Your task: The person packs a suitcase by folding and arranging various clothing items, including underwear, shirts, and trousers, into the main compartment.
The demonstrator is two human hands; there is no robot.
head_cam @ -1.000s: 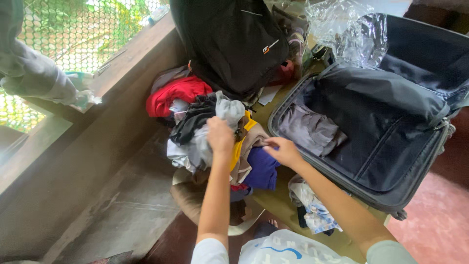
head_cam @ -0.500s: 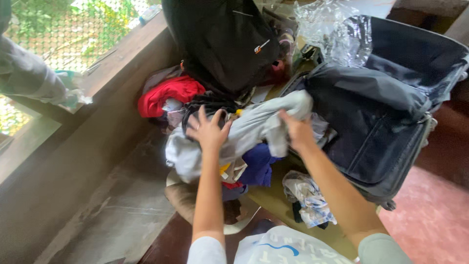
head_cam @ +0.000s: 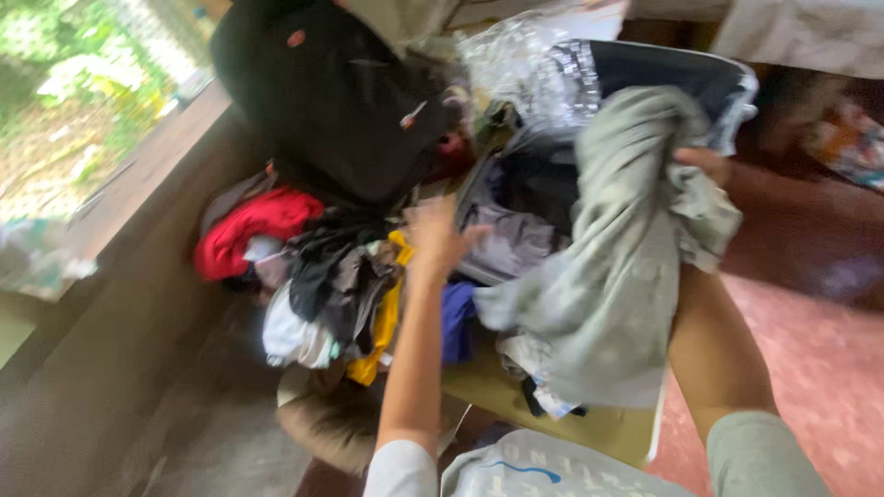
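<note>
Right hand (head_cam: 702, 166) up high, fingers shut tight on a big grey cloth (head_cam: 615, 267). Cloth hanging down in a long bunch, in front of the open dark suitcase (head_cam: 718, 78) and covering most of it. Bottom of the cloth down near the yellow-green table edge (head_cam: 589, 425).

Left hand (head_cam: 440, 237) out flat, fingers spread wide, holding nothing. Blurry, so hard to tell if touching anything. Just above the heap of clothes (head_cam: 336, 285), right beside the grey cloth.

In the heap: a yellow piece (head_cam: 385, 322), a blue piece (head_cam: 457, 317), some black and white ones. A red piece (head_cam: 253, 225) off to the left side. Behind the heap, a big black backpack (head_cam: 336, 92) standing up. Crinkly clear plastic (head_cam: 525, 64) at the top of the suitcase. Brown ledge (head_cam: 138, 179) along the left, green leaves outside beyond it. Reddish floor (head_cam: 820, 359) on the right.
</note>
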